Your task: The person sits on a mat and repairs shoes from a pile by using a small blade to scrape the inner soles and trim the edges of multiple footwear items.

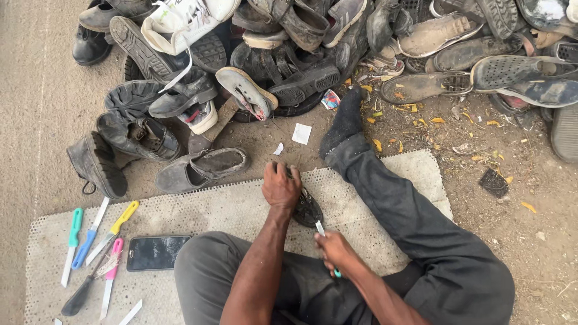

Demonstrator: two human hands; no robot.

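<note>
A dark shoe (307, 207) is lying on the perforated mat (211, 210), just ahead of the person's knees. The left hand (280, 186) is closing over its far end and pressing it down, fingers curled tight on it. Just behind, nearer the body, the right hand (333, 248) is gripping a small knife (320, 229) with a light blue handle, its blade pointing at the near edge of the shoe and about touching it. Judging from this, the cutting is only beginning: the shoe is looking whole, and no loose pieces are showing beside it. Out to the left of the left hand, several spare knives (96, 241) and a phone (155, 252) are lying on the mat. Beyond the hands, a big heap of worn shoes (313, 54) is waiting on the ground.
</note>
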